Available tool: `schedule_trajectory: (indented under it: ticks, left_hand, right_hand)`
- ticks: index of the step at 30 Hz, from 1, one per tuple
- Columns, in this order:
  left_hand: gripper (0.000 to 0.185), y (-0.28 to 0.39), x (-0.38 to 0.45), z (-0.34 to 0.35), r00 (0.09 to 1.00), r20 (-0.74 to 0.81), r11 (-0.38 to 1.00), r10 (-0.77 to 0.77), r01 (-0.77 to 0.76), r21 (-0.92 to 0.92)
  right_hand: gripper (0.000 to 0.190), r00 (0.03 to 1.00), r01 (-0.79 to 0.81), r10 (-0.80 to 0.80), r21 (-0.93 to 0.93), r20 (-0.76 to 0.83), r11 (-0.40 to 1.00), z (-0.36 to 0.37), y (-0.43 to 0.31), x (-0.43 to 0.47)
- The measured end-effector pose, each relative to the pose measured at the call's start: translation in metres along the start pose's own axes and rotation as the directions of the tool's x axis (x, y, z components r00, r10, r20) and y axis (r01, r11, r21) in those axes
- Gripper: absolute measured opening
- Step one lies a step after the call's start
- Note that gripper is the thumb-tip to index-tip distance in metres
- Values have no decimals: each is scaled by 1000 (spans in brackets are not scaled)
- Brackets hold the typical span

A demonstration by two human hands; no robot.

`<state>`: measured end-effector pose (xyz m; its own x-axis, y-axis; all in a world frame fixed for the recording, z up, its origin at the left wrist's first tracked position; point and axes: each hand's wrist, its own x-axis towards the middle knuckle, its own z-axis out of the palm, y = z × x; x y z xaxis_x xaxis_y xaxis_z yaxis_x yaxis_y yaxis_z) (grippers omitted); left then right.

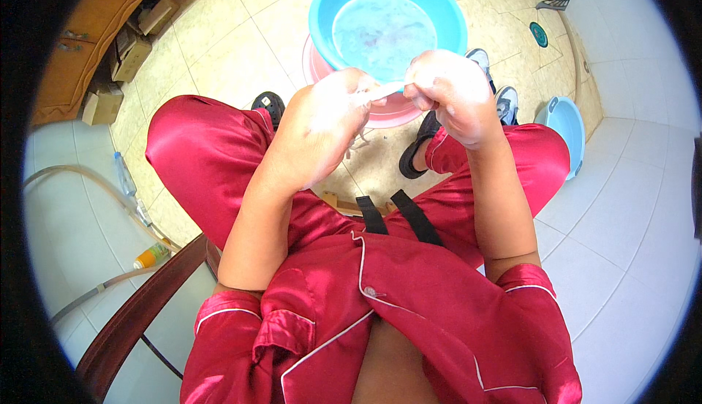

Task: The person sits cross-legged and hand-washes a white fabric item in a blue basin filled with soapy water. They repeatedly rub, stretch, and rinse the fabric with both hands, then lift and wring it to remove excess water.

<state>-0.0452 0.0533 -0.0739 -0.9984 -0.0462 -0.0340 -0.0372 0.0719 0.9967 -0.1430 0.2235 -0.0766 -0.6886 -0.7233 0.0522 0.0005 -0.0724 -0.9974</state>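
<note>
Both hands are in front of my knees, close to the near rim of a blue plastic basin [323,25] of cloudy water. My left hand [329,124] pinches a thin whitish strip [387,91], and my right hand [452,94] grips its other end. The strip is stretched across the short gap between them. Pale loose strands [359,143] dangle under the left hand. Strong glare whitens the fingers and the strip, so its material cannot be told. A pink basin [392,114] shows beneath the blue one.
A pair of shoes [507,102] stands right of the basins, with a small light-blue basin [570,130] by the tiled wall. A round floor drain cover [538,34] lies farther off. At left are cardboard boxes [130,56], a hose [82,171], a bottle [151,255] and a wooden chair arm [153,311].
</note>
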Motion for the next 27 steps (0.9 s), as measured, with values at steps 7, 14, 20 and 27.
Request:
schedule_trajectory:
  ticks: [7,14,20,27]
  left_hand:
    - [27,10,1,7,998,-38,997,-47,49,58]
    - [24,8,2,0,998,-38,995,-45,41,-95]
    - [24,0,1,-5,993,36,923,-108,114,-366]
    - [21,-2,3,11,994,-110,1000,-19,21,17]
  right_hand:
    - [10,929,367,-338,-469,149,803,1,3,2]
    - [6,941,325,-332,-465,70,823,6,-6,-2]
    - [3,912,387,-396,-539,105,748,6,-4,-1]
    - [5,877,444,-452,-636,163,631,7,-6,-2]
